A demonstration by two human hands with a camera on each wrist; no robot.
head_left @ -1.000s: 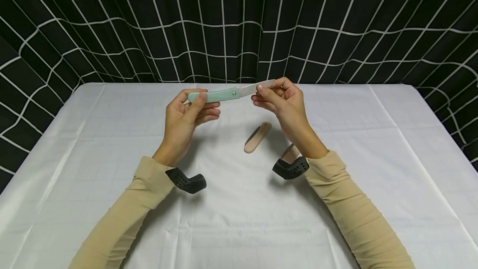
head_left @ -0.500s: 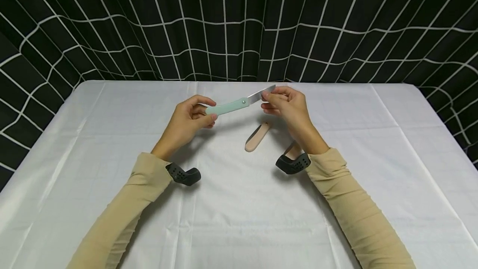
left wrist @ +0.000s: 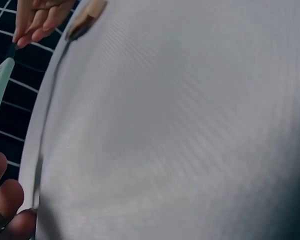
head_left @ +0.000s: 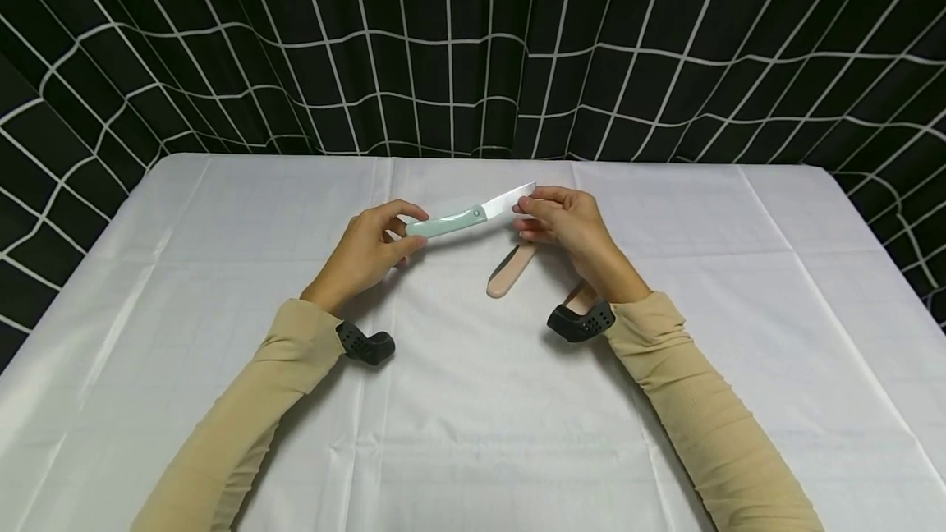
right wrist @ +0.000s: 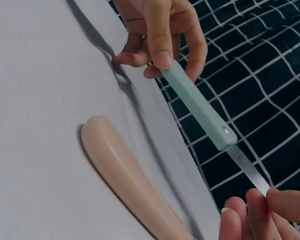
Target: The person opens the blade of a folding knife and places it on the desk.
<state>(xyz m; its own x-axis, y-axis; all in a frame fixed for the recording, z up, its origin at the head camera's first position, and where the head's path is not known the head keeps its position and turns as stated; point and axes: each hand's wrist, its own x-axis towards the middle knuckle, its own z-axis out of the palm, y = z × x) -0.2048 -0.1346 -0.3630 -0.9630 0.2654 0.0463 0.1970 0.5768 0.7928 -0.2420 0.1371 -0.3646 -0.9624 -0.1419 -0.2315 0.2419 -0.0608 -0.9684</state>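
Observation:
A folding knife with a mint-green handle (head_left: 445, 225) is held between both hands above the table, its blade (head_left: 506, 201) swung out. My left hand (head_left: 367, 250) pinches the end of the handle between thumb and fingers. At the other end my right hand (head_left: 576, 226) pinches the blade near its tip. Below the knife lies a folding knife with a pale pink handle (head_left: 508, 272), folded, its upper end hidden behind the right fingers. A second pink-handled knife (head_left: 580, 297) shows partly beside the right wrist. In the right wrist view a pink handle (right wrist: 125, 175) lies close by.
A white cloth (head_left: 473, 401) covers the table. Black wrist cameras (head_left: 580, 323) sit at both cuffs. Behind the table's far edge hangs a black curtain (head_left: 414, 48) with a white grid.
Both hands have lowered the green knife toward the table. The left hand has moved its hold to the handle's end, and the blade tilts more from the handle.

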